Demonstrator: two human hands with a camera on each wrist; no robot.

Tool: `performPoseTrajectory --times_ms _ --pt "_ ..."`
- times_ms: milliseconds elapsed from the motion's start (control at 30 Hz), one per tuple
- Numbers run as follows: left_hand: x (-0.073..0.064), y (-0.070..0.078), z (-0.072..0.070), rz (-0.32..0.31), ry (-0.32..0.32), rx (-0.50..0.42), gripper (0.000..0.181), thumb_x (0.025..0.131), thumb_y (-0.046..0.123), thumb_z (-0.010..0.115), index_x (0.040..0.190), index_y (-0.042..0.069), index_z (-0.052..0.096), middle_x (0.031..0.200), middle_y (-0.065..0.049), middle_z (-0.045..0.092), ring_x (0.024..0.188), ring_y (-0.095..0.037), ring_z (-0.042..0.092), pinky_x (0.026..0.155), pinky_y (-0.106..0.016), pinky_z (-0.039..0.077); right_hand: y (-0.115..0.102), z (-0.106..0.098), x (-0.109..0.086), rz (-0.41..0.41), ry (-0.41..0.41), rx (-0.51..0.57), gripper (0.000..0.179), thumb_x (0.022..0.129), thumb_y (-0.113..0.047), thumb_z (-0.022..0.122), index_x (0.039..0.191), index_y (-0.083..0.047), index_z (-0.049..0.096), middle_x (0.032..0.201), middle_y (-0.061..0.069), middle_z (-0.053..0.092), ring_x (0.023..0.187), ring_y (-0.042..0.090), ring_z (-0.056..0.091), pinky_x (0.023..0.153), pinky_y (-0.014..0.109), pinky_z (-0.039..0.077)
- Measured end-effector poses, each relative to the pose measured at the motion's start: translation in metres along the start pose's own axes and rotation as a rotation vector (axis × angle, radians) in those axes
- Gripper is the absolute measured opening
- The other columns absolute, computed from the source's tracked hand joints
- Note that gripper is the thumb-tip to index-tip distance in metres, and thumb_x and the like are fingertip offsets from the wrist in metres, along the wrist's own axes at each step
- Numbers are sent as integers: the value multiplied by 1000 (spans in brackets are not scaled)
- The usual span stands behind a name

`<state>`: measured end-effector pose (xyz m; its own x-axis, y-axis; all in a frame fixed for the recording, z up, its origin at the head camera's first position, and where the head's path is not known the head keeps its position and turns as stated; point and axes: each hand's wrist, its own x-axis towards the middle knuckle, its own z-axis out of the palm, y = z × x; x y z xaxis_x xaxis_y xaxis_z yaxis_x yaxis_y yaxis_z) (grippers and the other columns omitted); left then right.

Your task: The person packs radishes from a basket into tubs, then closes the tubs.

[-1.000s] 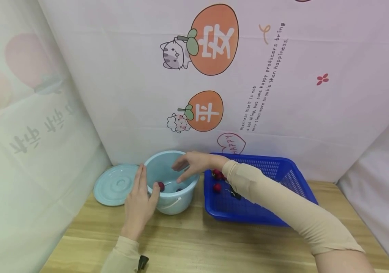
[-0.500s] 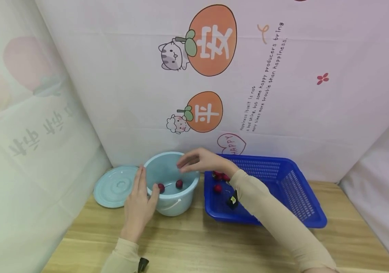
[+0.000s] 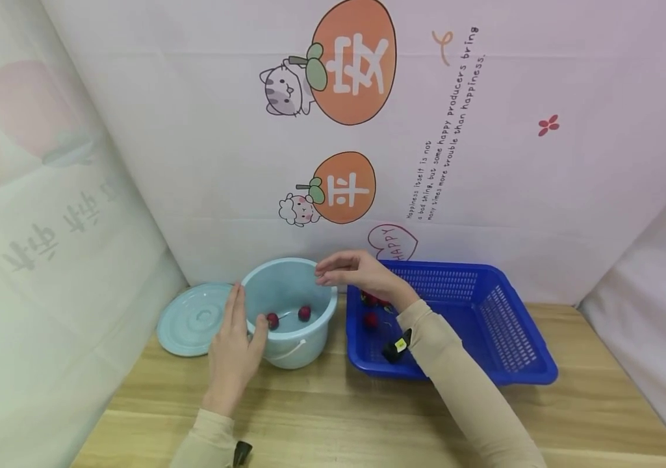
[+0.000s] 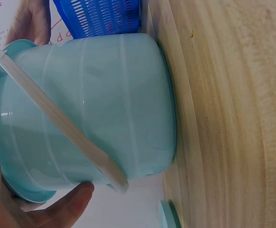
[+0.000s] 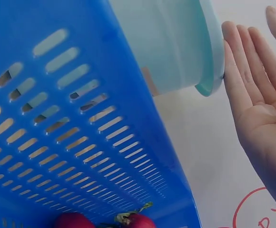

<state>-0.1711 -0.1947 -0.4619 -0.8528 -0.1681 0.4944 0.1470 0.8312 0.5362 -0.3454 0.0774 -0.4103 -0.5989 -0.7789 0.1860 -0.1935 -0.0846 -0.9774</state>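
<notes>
Two red radishes (image 3: 305, 314) lie inside the light-blue bucket (image 3: 297, 351), one of them with a thin root tail. My left hand (image 3: 233, 357) rests along the bucket's left side with straight fingers, its thumb by the front rim. In the left wrist view the thumb (image 4: 78, 199) lies against the bucket wall, below the pale handle (image 4: 57, 118). Over the bucket's right rim is my right hand (image 3: 362, 276), holding nothing. The right wrist view shows its palm (image 5: 266, 114) and extended fingers, right at the rim.
To the right stands a blue perforated basket (image 3: 461, 318); several radishes (image 3: 371, 320) sit at its left end. A light-blue lid (image 3: 198, 322) lies left of the bucket on the wooden table (image 3: 321, 416). A printed white cloth (image 3: 221, 162) hangs behind.
My right hand has lifted from inside the bucket and shifted right to its rim, uncovering the second radish. The left hand has kept its place at the bucket.
</notes>
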Motion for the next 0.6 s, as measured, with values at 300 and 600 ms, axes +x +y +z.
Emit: performPoseTrajectory --times_ms 300,600 --pt "-1 -3 0 9 2 -4 69 108 34 50 165 2 30 173 -9 29 48 -13 38 44 -32 36 -1 -5 -7 19 24 -1 30 103 -13 68 131 0 70 126 19 73 123 51 63 108 56 49" --pt "-1 -3 1 7 -4 -15 70 108 36 50 166 2 30 173 -8 28 52 -15 43 45 -32 38 6 -51 -53 -4 50 -4 29 105 -6 63 132 4 67 131 30 67 122 45 67 103 54 52"
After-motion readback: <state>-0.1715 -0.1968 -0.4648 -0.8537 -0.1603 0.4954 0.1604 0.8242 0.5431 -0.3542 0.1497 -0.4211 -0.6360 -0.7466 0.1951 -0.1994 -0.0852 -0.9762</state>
